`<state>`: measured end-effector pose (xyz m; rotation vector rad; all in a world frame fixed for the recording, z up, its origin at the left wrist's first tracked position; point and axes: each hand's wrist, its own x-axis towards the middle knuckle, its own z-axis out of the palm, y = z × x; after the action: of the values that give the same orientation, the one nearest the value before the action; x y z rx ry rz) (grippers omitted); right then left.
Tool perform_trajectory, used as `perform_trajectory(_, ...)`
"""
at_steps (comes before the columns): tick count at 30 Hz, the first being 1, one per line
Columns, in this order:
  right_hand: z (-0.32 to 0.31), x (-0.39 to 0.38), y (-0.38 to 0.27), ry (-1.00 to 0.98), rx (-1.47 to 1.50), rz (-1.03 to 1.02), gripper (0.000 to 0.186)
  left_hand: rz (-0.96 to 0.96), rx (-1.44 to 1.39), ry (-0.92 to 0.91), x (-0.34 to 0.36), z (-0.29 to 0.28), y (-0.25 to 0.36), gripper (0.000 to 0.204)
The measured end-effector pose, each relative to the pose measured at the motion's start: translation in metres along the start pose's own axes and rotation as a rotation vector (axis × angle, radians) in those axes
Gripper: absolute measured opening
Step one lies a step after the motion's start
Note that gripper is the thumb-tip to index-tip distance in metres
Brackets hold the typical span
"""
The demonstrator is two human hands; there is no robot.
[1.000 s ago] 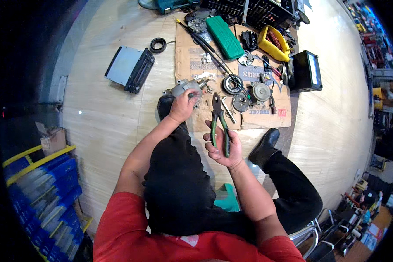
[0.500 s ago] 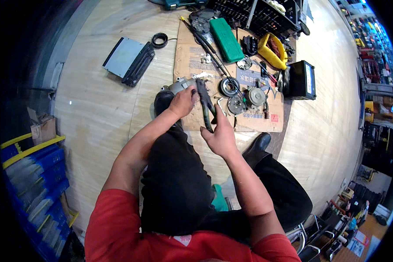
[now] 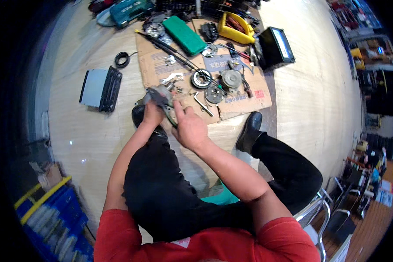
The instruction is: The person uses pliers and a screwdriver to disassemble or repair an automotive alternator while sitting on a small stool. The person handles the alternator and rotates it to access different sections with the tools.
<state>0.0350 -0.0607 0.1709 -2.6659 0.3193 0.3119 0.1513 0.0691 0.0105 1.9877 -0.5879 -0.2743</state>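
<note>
My left hand (image 3: 152,115) is wrapped around a grey metal housing (image 3: 165,90) just above my left shoe. In my right hand (image 3: 192,129) are dark pliers (image 3: 162,101) with greenish handles; their head lies against the housing, and blur hides the exact contact. My right index finger points forward along the tool. Beside the hands, on the flattened cardboard (image 3: 253,104), lie a bent metal hex key (image 3: 203,104), a black ring pulley (image 3: 201,79), a round clutch plate (image 3: 214,94) and a round metal motor-like part (image 3: 230,79).
Farther off are a green case (image 3: 184,36), a yellow cut-open jug (image 3: 236,28), a black battery (image 3: 276,48) and a teal power tool (image 3: 131,12). A car stereo unit (image 3: 101,89) and a black ring (image 3: 122,60) lie left. Blue bins (image 3: 59,218) stand lower left.
My view has shifted, so the cardboard sits farther left. Both hands have moved left and closer together. The pliers have tilted over across the housing.
</note>
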Motion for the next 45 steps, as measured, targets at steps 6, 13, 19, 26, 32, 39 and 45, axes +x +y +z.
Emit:
perform_trajectory(6,0.019,-0.007,0.001,0.022,0.057,0.082,0.082,-0.261,-0.722,0.080,0.003,0.019,-0.043,0.021)
perform_trajectory(13,0.030,-0.063,-0.001,0.119,0.370,-0.156,0.084,-0.211,-0.222,0.146,-0.003,-0.003,-0.018,0.030)
perform_trajectory(19,0.036,-0.055,0.008,0.034,0.462,-0.096,0.082,-0.095,-0.435,0.244,-0.011,-0.006,-0.020,0.044)
perform_trajectory(26,0.041,-0.051,0.010,-0.012,0.461,-0.038,0.079,-0.090,-0.367,0.189,-0.011,0.001,-0.013,0.028)
perform_trajectory(32,0.030,-0.046,0.001,-0.002,0.393,-0.042,0.077,0.015,-0.082,0.197,-0.008,0.001,-0.036,0.016)
perform_trajectory(39,0.042,-0.022,0.002,0.214,0.157,0.050,0.082,-0.120,-0.013,0.091,-0.006,0.001,0.008,0.015)
perform_trajectory(45,0.036,-0.026,0.005,0.263,0.148,0.008,0.087,-0.101,-0.139,0.082,-0.006,0.016,-0.012,0.016)
